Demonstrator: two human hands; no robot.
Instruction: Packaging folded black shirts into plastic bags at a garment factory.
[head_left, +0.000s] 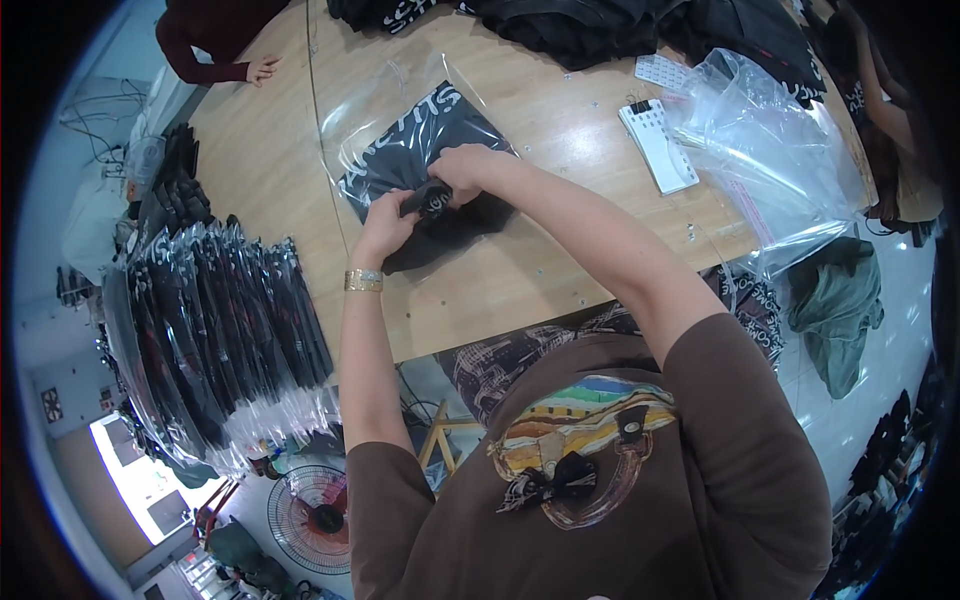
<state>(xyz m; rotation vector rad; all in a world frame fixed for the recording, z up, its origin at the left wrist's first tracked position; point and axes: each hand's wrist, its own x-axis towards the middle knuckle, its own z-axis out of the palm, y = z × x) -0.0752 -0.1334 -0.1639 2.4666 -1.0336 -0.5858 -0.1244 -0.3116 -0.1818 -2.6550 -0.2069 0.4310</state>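
Note:
A folded black garment with white print [425,140] lies on the wooden table [560,130], partly inside a clear plastic bag [380,95]. My left hand [388,222] grips the garment's near edge, where its dark cloth sticks out of the bag. My right hand [462,172] presses down on the same edge just beside it, fingers curled on a small black bunch of the cloth. A gold bracelet [363,280] is on my left wrist.
A stack of bagged black garments [215,340] stands at the left. Loose clear bags [770,150] and a white clipped pad [657,142] lie at the right. More black garments [600,25] lie at the far edge. Another person's hand [262,69] rests top left. A fan [315,510] stands below.

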